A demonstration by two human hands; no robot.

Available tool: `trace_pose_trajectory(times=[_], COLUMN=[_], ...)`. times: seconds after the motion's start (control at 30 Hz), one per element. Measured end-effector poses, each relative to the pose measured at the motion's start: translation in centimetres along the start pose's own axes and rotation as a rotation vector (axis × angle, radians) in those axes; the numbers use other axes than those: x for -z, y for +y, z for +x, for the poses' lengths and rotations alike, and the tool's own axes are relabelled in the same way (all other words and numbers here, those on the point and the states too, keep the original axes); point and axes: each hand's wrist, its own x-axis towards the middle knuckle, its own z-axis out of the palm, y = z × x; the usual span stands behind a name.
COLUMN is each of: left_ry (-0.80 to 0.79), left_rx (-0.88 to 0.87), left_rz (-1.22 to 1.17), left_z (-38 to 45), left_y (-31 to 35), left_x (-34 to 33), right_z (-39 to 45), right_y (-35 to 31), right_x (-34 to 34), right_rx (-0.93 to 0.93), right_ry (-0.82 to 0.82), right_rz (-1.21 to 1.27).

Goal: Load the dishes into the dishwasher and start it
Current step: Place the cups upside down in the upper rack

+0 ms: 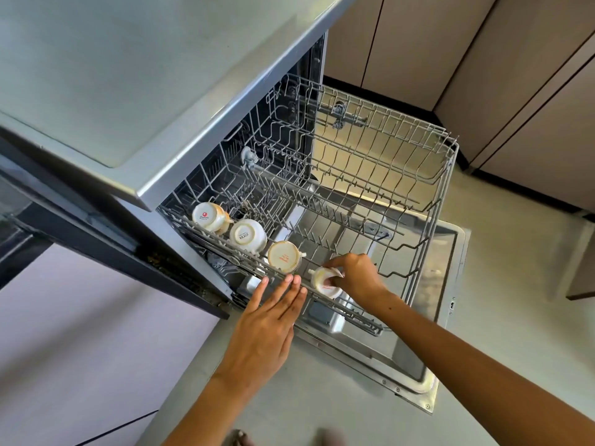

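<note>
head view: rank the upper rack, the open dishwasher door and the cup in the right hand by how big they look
1. upper rack, widest spread in the head view
2. dishwasher door, partly hidden under the rack, so its rank against the rack is unsure
3. cup held by the right hand, clearly smallest

Grey countertop (106,75) at upper left. Beige cabinet doors (502,59) with dark seams along far right wall, dark plinth (515,185) beneath. Pale grey floor (515,284) at right and near side.

Four cups (248,235) in upper rack (447,175)
</note>
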Motion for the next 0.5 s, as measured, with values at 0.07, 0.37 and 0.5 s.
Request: trace_pose_trajectory(times=[0.07, 0.37, 0.5], left_ry=[-0.001, -0.083, 0.042], left_rx=[-0.002, 0.067, 0.26], left_rz=[-0.003, -0.134, -0.235], left_z=[0.0, -0.4, -2.8], left_y=[0.0, 0.1, 1.1], left_x=[-0.1, 2.6, 8.4], right_z=[0.0, -2.9, -7.2], right_y=[-0.1, -2.0, -6.9], right_x=[-0.2, 1.5, 4.9], right_rx=[-0.005, 0.024, 0.169], right_ry=[0.01, 0.123, 0.283], right_rz=[0.003, -0.092, -0.068])
